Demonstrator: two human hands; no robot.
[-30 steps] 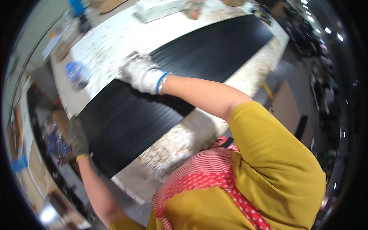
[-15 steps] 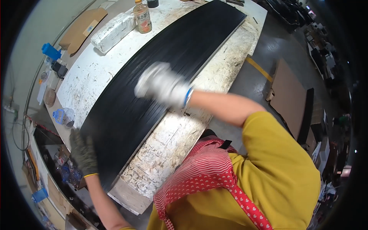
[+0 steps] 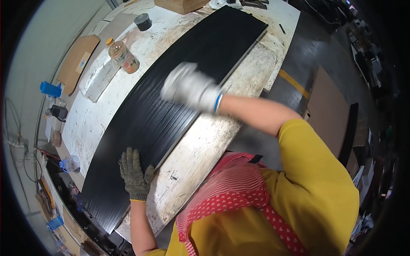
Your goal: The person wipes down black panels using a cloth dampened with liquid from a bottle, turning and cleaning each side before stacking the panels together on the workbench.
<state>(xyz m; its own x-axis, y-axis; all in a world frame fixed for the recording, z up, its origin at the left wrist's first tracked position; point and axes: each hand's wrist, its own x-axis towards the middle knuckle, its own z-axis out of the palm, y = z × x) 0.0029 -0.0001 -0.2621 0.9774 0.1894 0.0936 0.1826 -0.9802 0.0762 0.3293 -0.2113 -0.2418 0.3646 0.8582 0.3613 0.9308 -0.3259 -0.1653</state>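
A long black panel (image 3: pixel 171 106) with fine lengthwise ridges and a curved far edge lies across a white, stained worktable (image 3: pixel 188 147). My left hand (image 3: pixel 136 175), in a dark grey-green knitted glove, rests flat with fingers apart on the panel near its front edge. Over the panel's middle is my right hand (image 3: pixel 188 87), in a white glove. Motion smears its fingers, so I cannot see whether they hold anything or whether they touch the surface.
Behind the panel stand a bottle with an orange cap (image 3: pixel 124 55), a white wrapped block (image 3: pixel 100 79) and a dark round container (image 3: pixel 143 22). A cardboard box (image 3: pixel 181 5) sits at the far edge. Brown cardboard sheets (image 3: pixel 326 111) stand beyond the table at right.
My left hand has moved right, from the panel's left edge to its front edge. My right hand is slightly farther right, still over the panel. The view has shifted, showing more of the table's back.
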